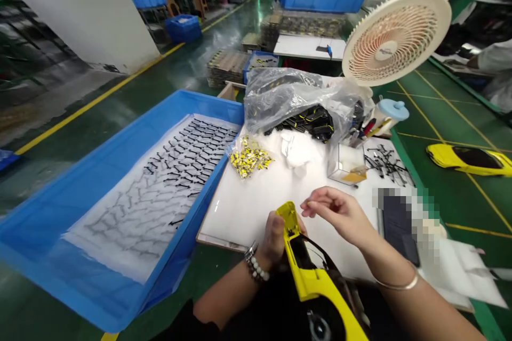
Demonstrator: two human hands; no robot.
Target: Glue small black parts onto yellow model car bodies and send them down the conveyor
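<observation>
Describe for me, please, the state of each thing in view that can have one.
Left hand: closed on yellow car.
Right hand: raised, grip unclear.
Yellow car: held, tilted.
Large plastic bag: open, black parts showing.
Blue tray: uncovered, black pieces inside.
Cup: lid on.
Fan: running or not, unclear.

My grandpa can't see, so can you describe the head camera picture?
A person's left grip holds a yellow toy car while the right grip hovers nearby, over a white table. Left of it sits a blue bin of black parts.
</observation>
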